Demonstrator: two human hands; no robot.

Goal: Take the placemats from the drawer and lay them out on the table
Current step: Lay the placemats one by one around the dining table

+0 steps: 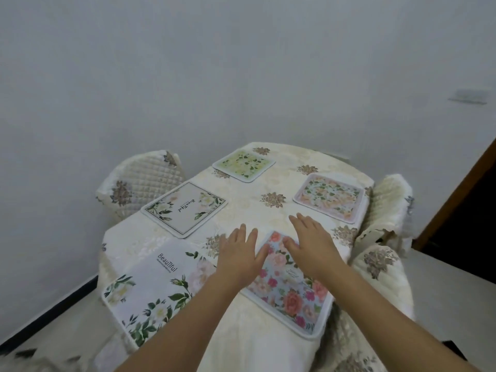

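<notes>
1. Both hands lie flat, fingers straight: left hand at the rose mat's far-left corner, right hand on its far edge.
2. That mat's near corner seems to overhang the table; a push could tip it off.
3. Four other mats lie beyond and left of it; dragging the cloth would shift them.

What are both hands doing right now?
Left hand: open, fingers straight, flat at the pink floral mat's left edge.
Right hand: open, flat on the same mat.
</notes>
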